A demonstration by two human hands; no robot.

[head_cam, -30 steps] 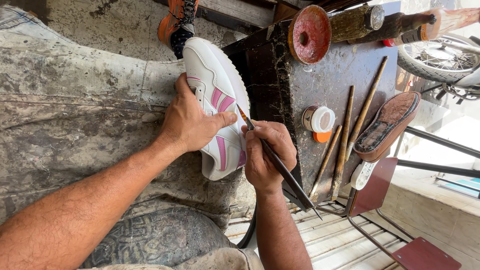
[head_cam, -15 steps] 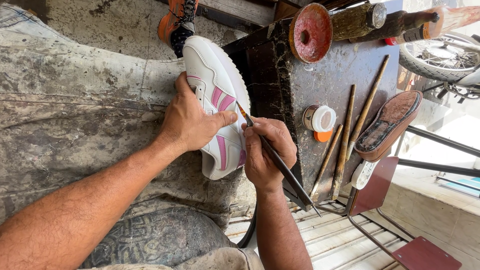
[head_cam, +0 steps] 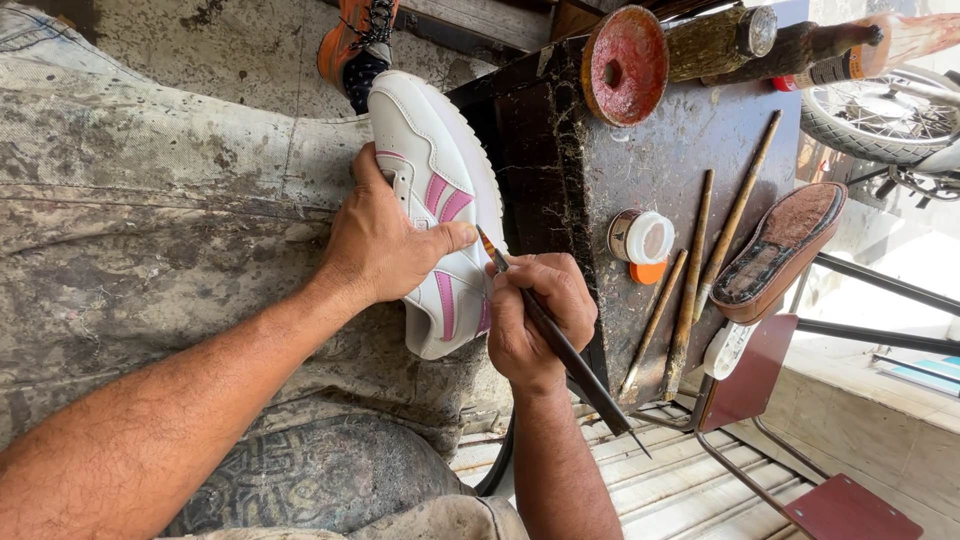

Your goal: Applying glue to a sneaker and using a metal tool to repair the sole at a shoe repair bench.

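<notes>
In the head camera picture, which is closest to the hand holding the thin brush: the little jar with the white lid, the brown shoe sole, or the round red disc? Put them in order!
From the right hand:
1. Small round jar with a white lid, just beyond the knuckles on the dark worktable.
2. Brown detached shoe sole, at the table's far edge.
3. Round red metal disc, at the table's top end; its gap looks only slightly larger than the sole's.

One head-worn camera looks steeply down, close, frame turned sideways.
</notes>
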